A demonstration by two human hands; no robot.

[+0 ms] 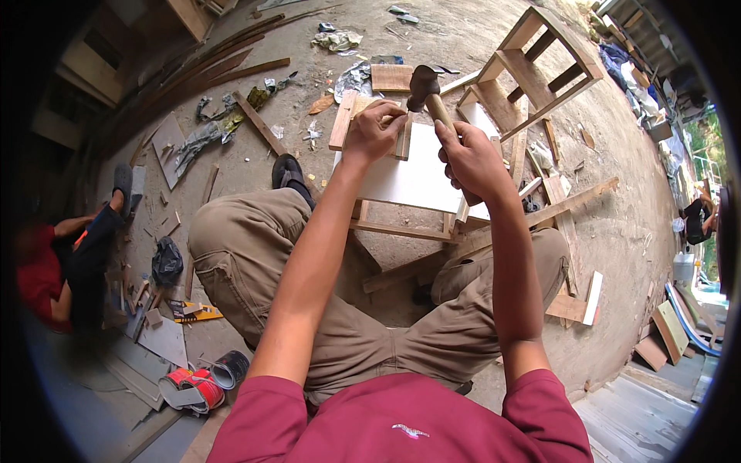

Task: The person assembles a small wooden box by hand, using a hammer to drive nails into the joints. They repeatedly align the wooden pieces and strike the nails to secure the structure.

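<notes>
My right hand (475, 160) is wrapped round the wooden handle of a hammer (425, 83), whose dark metal head is raised just beside my left fingertips. My left hand (373, 133) is closed in a pinch over some wood pieces; what sits between the fingertips is too small to make out, perhaps a nail. Under and beside that hand are a short wooden block (343, 121) and an upright wooden strip (404, 143). They rest on the white top of a low wooden frame (421, 185) between my knees.
An unfinished wooden frame (532, 73) stands at the far right. A long plank (532, 218) lies beside my right knee. Paint cans (230, 369) and a black bag (167, 261) are at the left, near another seated person (58, 266). Scraps and planks litter the dirt floor.
</notes>
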